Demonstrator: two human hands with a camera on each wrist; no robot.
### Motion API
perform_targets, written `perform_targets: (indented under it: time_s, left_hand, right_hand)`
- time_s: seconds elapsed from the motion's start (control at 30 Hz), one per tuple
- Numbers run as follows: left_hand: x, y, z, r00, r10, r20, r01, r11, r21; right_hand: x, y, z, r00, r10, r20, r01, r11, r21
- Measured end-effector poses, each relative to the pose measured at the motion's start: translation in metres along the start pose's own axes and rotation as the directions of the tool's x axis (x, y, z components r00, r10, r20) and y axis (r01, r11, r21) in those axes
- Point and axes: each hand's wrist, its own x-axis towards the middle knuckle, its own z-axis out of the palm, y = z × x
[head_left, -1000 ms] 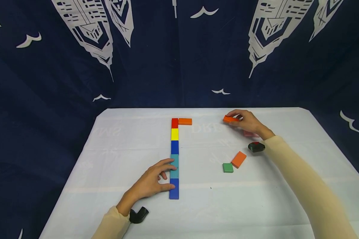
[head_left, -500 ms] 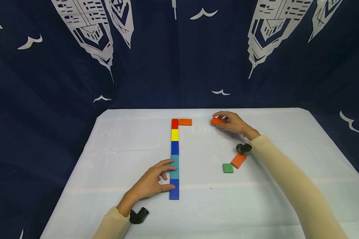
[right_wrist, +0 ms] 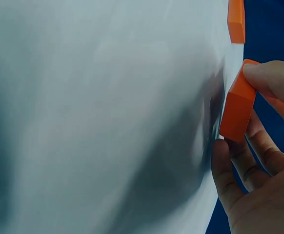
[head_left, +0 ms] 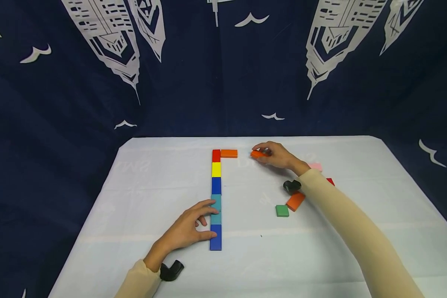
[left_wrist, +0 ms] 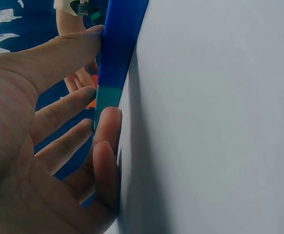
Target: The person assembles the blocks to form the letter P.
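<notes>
A column of blocks runs toward the viewer: red (head_left: 216, 155), yellow (head_left: 216, 169), blue (head_left: 216, 186), teal (head_left: 217, 218) and a longer blue one (head_left: 215, 243). An orange block (head_left: 229, 153) lies against the red block's right side. My left hand (head_left: 188, 227) rests on the column's left side, thumb at the near blue block (left_wrist: 118, 44), fingertips on the teal part (left_wrist: 108, 97). My right hand (head_left: 279, 156) pinches another orange block (head_left: 258, 154) between thumb and fingers, right of the lying orange one, with a gap between; the right wrist view shows this held block (right_wrist: 238, 107) close up.
Right of the column, a green block (head_left: 282, 211) touches an orange block (head_left: 295, 202) on the white table (head_left: 152, 198). A pink block (head_left: 315, 166) and a red block (head_left: 330, 181) lie partly behind the right sleeve. A dark patterned cloth (head_left: 193, 82) hangs behind.
My right hand has moved left with the orange block, closer to the column's far end. The pink and red blocks now show beside the sleeve. My left hand has stayed in place.
</notes>
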Motion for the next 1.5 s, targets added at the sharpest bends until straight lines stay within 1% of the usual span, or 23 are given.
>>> perform_targets:
  time_s: [0.13, 0.33, 0.57, 0.83, 0.93, 1.13, 1.5]
  left_hand:
    - [-0.001, -0.001, 0.0, 1.0, -0.001, -0.001, 0.001, 1.0, 0.002]
    - [-0.001, -0.001, 0.0, 1.0, -0.004, -0.004, 0.004, 1.0, 0.001]
    - [-0.001, 0.0, 0.0, 1.0, 0.0, -0.002, 0.0, 1.0, 0.0]
    - [0.0, 0.0, -0.001, 1.0, 0.006, -0.005, -0.006, 1.0, -0.003]
    - [-0.001, 0.0, -0.001, 1.0, 0.002, -0.002, -0.003, 1.0, -0.007]
    - [-0.001, 0.0, 0.0, 1.0, -0.003, 0.0, 0.003, 1.0, -0.009]
    - [-0.001, 0.0, 0.0, 1.0, -0.006, 0.001, 0.006, 1.0, -0.005]
  right_hand:
    - [0.003, -0.004, 0.005, 1.0, 0.012, 0.012, -0.012, 1.0, -0.009]
    - [0.01, -0.008, 0.011, 1.0, 0.008, 0.001, -0.008, 1.0, -0.027]
    - [0.015, -0.013, 0.017, 1.0, 0.028, -0.005, -0.028, 0.999, -0.042]
    - [0.024, -0.02, 0.027, 0.999, 0.006, -0.041, -0.009, 0.997, -0.076]
    - [0.025, -0.023, 0.029, 0.999, 0.015, -0.045, -0.019, 0.997, -0.072]
    - [0.025, -0.026, 0.031, 0.998, 0.04, -0.041, -0.043, 0.997, -0.069]
    - [0.027, -0.026, 0.031, 0.998, 0.042, -0.044, -0.045, 0.995, -0.087]
